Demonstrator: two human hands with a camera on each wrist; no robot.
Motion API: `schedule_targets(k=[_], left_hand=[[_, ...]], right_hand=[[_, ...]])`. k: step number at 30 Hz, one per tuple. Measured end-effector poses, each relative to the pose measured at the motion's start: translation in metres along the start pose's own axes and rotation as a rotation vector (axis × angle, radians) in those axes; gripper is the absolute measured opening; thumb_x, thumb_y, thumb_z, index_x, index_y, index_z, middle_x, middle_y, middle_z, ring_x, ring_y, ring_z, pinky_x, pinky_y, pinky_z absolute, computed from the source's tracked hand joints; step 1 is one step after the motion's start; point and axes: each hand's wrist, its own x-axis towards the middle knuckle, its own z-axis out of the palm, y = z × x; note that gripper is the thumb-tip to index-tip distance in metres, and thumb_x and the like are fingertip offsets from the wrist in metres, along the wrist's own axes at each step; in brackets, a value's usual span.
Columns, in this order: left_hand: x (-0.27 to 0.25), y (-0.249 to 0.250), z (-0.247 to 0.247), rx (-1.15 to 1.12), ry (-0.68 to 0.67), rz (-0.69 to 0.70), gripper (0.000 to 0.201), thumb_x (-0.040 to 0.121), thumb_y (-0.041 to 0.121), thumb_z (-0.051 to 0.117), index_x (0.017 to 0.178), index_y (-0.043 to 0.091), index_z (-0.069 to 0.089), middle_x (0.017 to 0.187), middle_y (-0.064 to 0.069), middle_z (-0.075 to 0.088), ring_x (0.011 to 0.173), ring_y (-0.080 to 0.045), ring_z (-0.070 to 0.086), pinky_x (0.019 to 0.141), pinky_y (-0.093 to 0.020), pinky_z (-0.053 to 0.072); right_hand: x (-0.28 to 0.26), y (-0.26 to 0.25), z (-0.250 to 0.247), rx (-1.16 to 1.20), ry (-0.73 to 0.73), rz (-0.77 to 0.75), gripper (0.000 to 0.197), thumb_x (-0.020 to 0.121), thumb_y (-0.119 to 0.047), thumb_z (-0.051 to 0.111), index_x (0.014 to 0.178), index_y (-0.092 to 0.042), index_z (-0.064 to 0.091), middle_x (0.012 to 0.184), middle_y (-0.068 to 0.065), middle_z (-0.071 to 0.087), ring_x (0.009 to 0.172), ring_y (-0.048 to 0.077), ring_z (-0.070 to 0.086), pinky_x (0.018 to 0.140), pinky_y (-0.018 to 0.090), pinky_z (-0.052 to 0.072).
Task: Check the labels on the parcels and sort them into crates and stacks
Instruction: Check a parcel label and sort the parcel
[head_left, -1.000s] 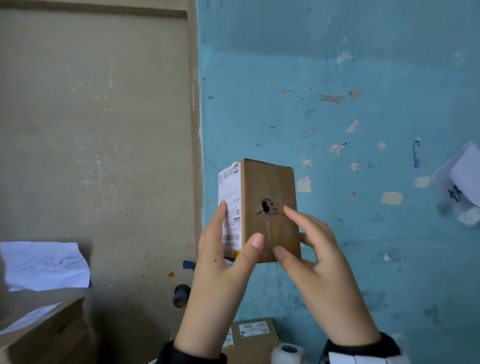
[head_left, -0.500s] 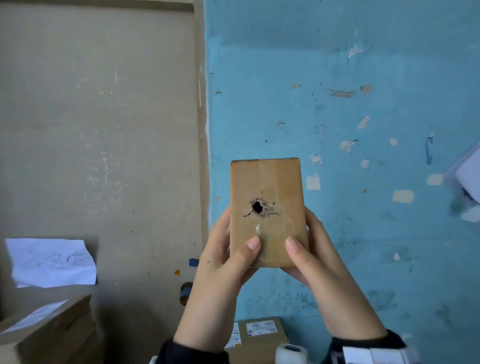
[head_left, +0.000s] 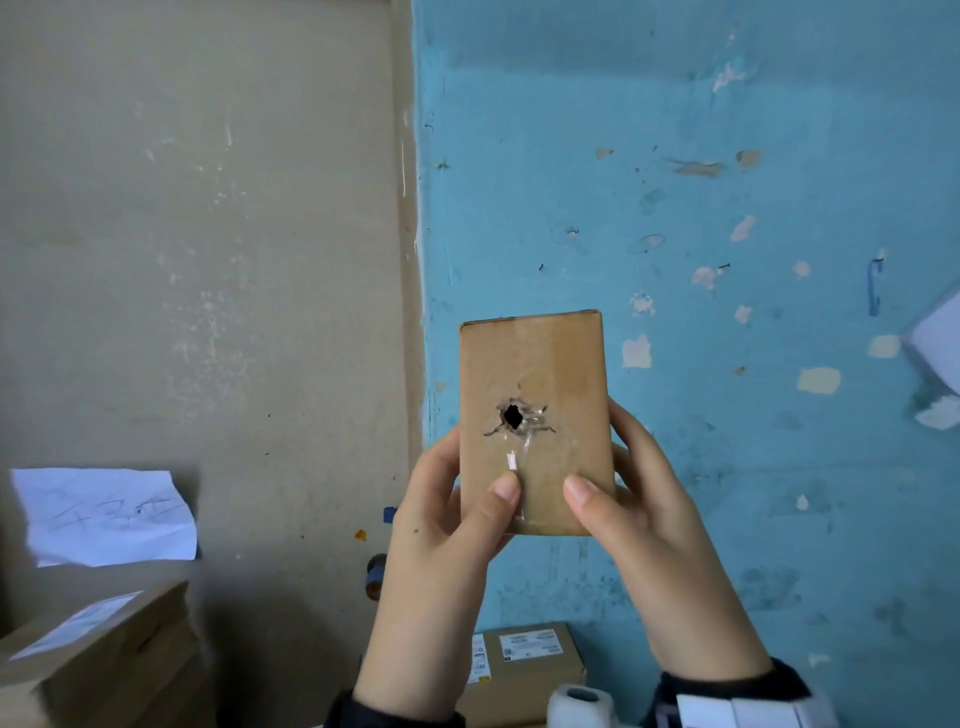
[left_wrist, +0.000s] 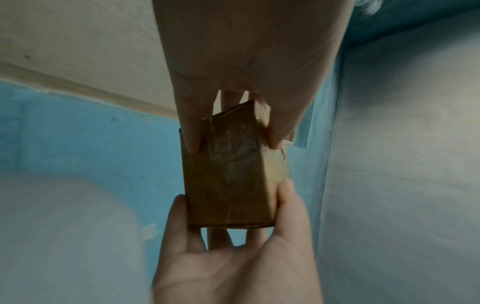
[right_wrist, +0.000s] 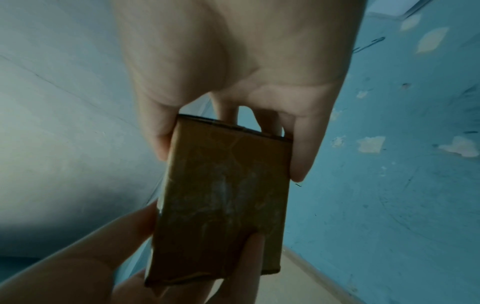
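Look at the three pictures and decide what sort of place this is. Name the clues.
Probably a makeshift parcel-sorting or storage room. Both hands hold up a small cardboard parcel with a punctured face; labelled cardboard boxes sit below; handwritten paper signs hang on worn, peeling walls.

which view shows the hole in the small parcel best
The head view: the hole faces that camera, dark and ragged, above both thumbs, in the middle of the small parcel held by the left hand and right hand. Both wrist views show only other, dim taped faces; no hole is visible there.
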Motion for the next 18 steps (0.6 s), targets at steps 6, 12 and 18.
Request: schedule_targets(k=[6,12,18], left_hand=[[0.0022,0.0037,-0.0021,0.160,0.166,0.069,0.036,0.085,0.034,0.071,0.119,0.024,0.065,0.105,0.003,0.075,0.099,-0.017,0.071,0.080,-0.036,0.058],[0.0043,0.0011,-0.0039,0.197,0.343,0.094,0.031,0.094,0.013,0.058,0.116,0.035,0.057,0.120,0.005,0.067,0.110,-0.012,0.066,0.078,-0.029,0.059],[0.0000,0.0019,-0.0002,0.215,0.340,0.040,0.026,0.098,0.023,0.049,0.117,0.038,0.058,0.123,0.005,0.064,0.109,-0.012,0.066,0.077,-0.026,0.060]], right_hand=[[-0.0027,-0.0005,-0.0039,-0.008,0.006,0.000,0.086,0.054,-0.068,0.075,0.133,-0.043,0.051,0.122,-0.026,0.064,0.110,0.004,0.065,0.097,0.038,0.050],[-0.0041,0.0023,0.0015,-0.028,0.110,-0.030,0.040,0.076,-0.038,0.080,0.104,-0.063,0.064,0.124,-0.018,0.066,0.103,0.005,0.068,0.095,0.038,0.051],[-0.0063,0.0069,0.0007,-0.030,0.232,-0.054,0.040,0.079,-0.012,0.073,0.094,-0.049,0.073,0.110,-0.013,0.072,0.092,0.009,0.071,0.090,0.043,0.055]])
